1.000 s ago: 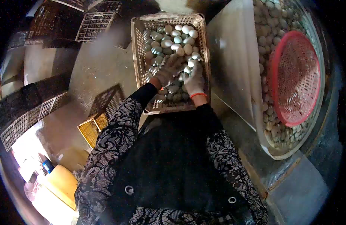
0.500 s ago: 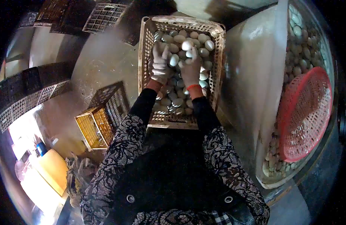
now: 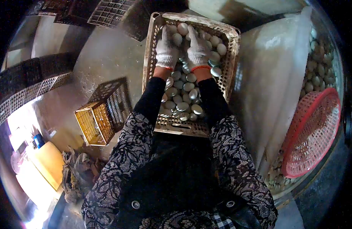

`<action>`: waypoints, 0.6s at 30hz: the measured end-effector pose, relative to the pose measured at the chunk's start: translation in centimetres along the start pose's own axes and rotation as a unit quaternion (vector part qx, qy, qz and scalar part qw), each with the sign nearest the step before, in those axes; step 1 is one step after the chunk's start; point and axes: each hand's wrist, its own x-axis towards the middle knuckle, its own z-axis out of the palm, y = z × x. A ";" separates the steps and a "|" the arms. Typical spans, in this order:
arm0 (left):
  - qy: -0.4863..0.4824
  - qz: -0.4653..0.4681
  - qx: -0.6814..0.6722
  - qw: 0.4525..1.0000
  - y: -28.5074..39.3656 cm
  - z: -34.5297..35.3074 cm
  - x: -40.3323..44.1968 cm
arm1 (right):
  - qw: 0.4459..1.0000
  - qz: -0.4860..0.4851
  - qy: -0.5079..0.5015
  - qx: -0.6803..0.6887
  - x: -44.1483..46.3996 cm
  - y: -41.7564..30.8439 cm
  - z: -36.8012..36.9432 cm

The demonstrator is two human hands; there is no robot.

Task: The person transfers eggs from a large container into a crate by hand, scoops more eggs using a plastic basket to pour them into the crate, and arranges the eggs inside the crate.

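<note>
Eggs (image 3: 181,106), left grip (image 3: 167,49) and right grip (image 3: 197,49) touching them, partly open

Dim interior; strong glare is cast from the lower left, washing out detail there. Edges are curved by wide-angle distortion and darkened; hazy patches are seen on the left.

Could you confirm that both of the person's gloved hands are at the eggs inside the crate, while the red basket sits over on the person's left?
Not quite: the head view shows the red basket on the person's right. The gloved left hand and right hand are indeed at the eggs inside the crate.
</note>
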 end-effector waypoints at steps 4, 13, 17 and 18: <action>0.000 0.129 0.108 0.986 0.5 -0.2 -2.3 | 0.991 -0.020 -0.013 -0.129 0.4 1.3 -0.5; -0.041 0.309 0.227 0.923 -0.8 0.6 0.6 | 0.980 -0.031 -0.039 -0.192 -1.7 1.4 -2.9; 0.012 0.387 0.243 0.889 -1.2 1.2 2.2 | 0.967 0.056 -0.118 -0.220 -0.5 0.7 -3.1; -0.003 0.411 0.249 0.877 -0.8 0.6 2.4 | 0.955 0.049 -0.120 -0.268 0.1 0.6 -3.0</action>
